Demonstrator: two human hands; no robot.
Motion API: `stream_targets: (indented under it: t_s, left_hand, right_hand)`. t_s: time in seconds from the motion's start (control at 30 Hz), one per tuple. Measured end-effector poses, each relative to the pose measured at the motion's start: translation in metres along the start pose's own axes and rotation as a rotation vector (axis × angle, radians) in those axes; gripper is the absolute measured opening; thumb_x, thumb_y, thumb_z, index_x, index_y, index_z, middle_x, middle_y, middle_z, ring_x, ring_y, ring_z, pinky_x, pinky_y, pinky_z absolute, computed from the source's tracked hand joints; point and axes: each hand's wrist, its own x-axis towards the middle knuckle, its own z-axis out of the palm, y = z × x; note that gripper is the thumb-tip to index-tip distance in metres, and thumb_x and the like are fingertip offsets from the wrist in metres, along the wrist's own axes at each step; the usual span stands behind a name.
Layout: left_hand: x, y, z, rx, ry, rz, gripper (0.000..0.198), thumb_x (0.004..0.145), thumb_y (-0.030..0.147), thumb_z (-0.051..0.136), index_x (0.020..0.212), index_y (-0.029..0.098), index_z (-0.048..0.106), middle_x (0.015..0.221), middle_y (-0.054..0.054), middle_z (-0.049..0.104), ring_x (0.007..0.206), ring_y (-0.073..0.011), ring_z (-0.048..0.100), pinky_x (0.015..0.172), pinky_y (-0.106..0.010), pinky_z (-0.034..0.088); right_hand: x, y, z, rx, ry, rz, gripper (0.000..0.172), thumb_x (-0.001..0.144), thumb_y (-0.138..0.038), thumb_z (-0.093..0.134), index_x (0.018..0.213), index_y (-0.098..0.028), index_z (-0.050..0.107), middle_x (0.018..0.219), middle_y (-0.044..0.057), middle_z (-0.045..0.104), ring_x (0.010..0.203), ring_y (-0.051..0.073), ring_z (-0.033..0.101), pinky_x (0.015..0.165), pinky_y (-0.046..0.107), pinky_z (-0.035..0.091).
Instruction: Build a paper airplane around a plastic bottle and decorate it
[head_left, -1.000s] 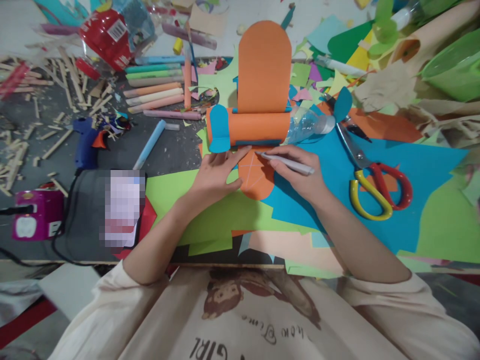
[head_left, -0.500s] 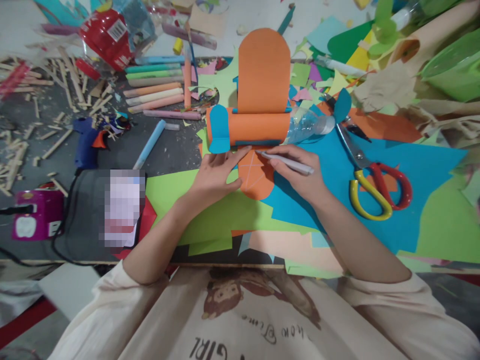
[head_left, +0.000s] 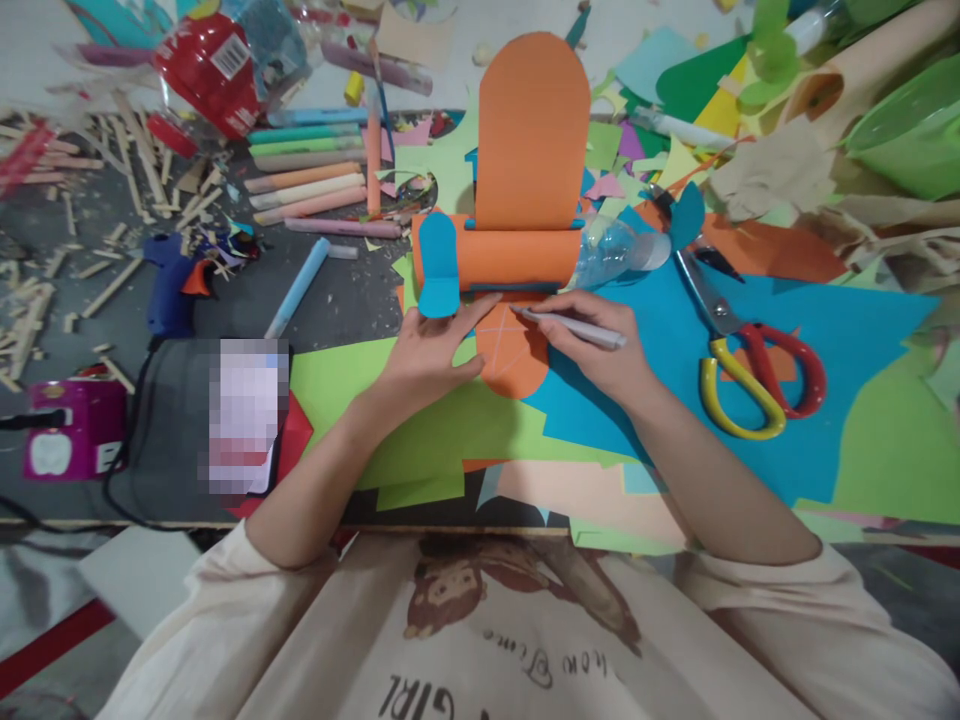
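A plastic bottle wrapped in orange paper (head_left: pixel 517 258) lies crosswise, its clear neck (head_left: pixel 619 250) pointing right. One rounded orange wing (head_left: pixel 534 130) extends away from me; the nearer orange wing (head_left: pixel 517 370) extends towards me and bears thin pale lines. A folded blue paper piece (head_left: pixel 439 262) is on the bottle's left end. My left hand (head_left: pixel 424 360) rests with fingers spread at the nearer wing's left edge, index fingertip by the bottle. In my right hand (head_left: pixel 600 345) a pale grey pen (head_left: pixel 581 328) is gripped, its tip at the wing's lines.
Scissors (head_left: pixel 739 350) lie on blue paper (head_left: pixel 795 440) at right. A blue glue gun (head_left: pixel 169 285), a phone (head_left: pixel 247 420) and wooden sticks (head_left: pixel 34 310) are at left. Several markers (head_left: pixel 307 185) and a red bottle (head_left: pixel 214 75) lie farther back. Green paper (head_left: pixel 420 430) lies beneath my hands.
The far orange wing has tilted, its rounded end shifting slightly up and right. Both hands stay nearly in place, the pen tip still on the nearer wing.
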Motion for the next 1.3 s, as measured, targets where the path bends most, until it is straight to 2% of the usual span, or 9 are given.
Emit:
stream_targets:
  t_s: [0.1, 0.3, 0.57, 0.93, 1.13, 1.3]
  left_hand:
    - [0.0, -0.001, 0.0, -0.001, 0.013, 0.014, 0.062, 0.087, 0.029, 0.048, 0.147, 0.027, 0.035, 0.119, -0.007, 0.06, 0.123, -0.0288, 0.047, 0.11, -0.041, 0.029]
    - [0.0, -0.001, 0.0, 0.005, 0.012, 0.023, 0.062, 0.087, 0.029, 0.048, 0.147, 0.027, 0.035, 0.131, -0.006, 0.055, 0.128, -0.0284, 0.043, 0.111, -0.041, 0.028]
    - [0.002, -0.001, 0.0, 0.001, 0.025, 0.034, 0.065, 0.085, 0.028, 0.05, 0.148, 0.027, 0.033, 0.118, -0.007, 0.056, 0.12, -0.0286, 0.045, 0.107, -0.042, 0.032]
    - [0.002, -0.006, 0.004, 0.025, 0.052, 0.054, 0.064, 0.087, 0.03, 0.048, 0.148, 0.028, 0.033, 0.11, -0.007, 0.055, 0.112, -0.028, 0.047, 0.105, -0.042, 0.033]
    - [0.002, -0.007, 0.004, 0.003, 0.057, 0.068, 0.064, 0.087, 0.03, 0.048, 0.149, 0.026, 0.032, 0.121, -0.008, 0.054, 0.117, -0.0283, 0.046, 0.108, -0.041, 0.03]
    - [0.002, -0.008, 0.005, 0.002, 0.068, 0.071, 0.065, 0.086, 0.029, 0.049, 0.149, 0.027, 0.033, 0.123, -0.008, 0.053, 0.119, -0.0292, 0.045, 0.106, -0.04, 0.032]
  right_hand:
    - [0.0, 0.001, 0.0, 0.023, -0.025, 0.037, 0.013, 0.081, -0.033, 0.064, 0.081, -0.021, 0.07, 0.083, 0.004, 0.076, 0.075, 0.019, 0.07, 0.064, 0.031, 0.054]
    - [-0.001, 0.001, -0.002, 0.075, -0.039, 0.063, 0.011, 0.077, -0.032, 0.066, 0.073, -0.022, 0.068, 0.079, 0.003, 0.076, 0.073, 0.02, 0.07, 0.061, 0.031, 0.054]
    - [-0.001, -0.005, -0.002, 0.079, 0.005, 0.15, 0.014, 0.066, -0.016, 0.056, 0.055, -0.023, 0.06, 0.058, 0.0, 0.069, 0.054, 0.017, 0.062, 0.05, 0.029, 0.047]
    - [0.0, -0.015, -0.003, 0.154, -0.082, 0.141, 0.017, 0.06, -0.018, 0.049, 0.046, -0.024, 0.055, 0.045, -0.002, 0.062, 0.043, 0.015, 0.056, 0.044, 0.027, 0.044]
    - [0.0, -0.017, -0.004, 0.138, -0.143, 0.145, 0.019, 0.059, -0.018, 0.047, 0.043, -0.024, 0.054, 0.042, -0.002, 0.06, 0.04, 0.014, 0.055, 0.044, 0.027, 0.045]
    - [-0.001, -0.017, -0.005, 0.147, -0.183, 0.137, 0.019, 0.059, -0.018, 0.046, 0.042, -0.023, 0.053, 0.043, -0.002, 0.061, 0.04, 0.014, 0.055, 0.044, 0.026, 0.044]
